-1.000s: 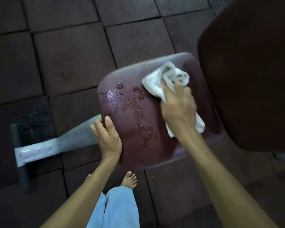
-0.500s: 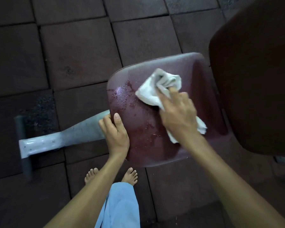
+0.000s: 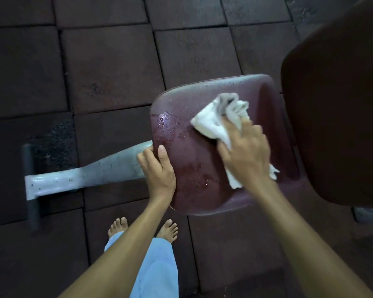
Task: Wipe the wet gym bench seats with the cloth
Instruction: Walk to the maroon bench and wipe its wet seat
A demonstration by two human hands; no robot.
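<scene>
— What fills the view, biggest first?

— The dark rubber floor tiles (image 3: 108, 67), then the dark maroon back pad (image 3: 336, 104) looming at the right. In the middle is the maroon padded vinyl seat (image 3: 202, 168), carried on a grey metal frame beam (image 3: 95, 173) that runs off to the left.

— And the cloth?

— The white crumpled cloth (image 3: 213, 123) lies on the far right part of the seat, under the right hand (image 3: 246, 155). That hand's fingers are spread fairly straight and press the cloth down; it is blurred, so nothing finer can be told. The left hand (image 3: 157, 171) grips the seat's left edge, thumb on top and fingers curled round the rim.

— How wet is the seat?

— Water droplets (image 3: 170, 127) glisten at the far left corner, with fainter patches toward the near middle.

— What could go wrong?

— That wet corner sits apart from the cloth and could be missed. The cloth is bunched, so it may smear water rather than lift it. Water pushed over the edge would fall on the tiles near the person's bare feet (image 3: 167, 231), a slip risk. The left hand could also slide on damp vinyl.

— Any containers?

— None shows.
</scene>
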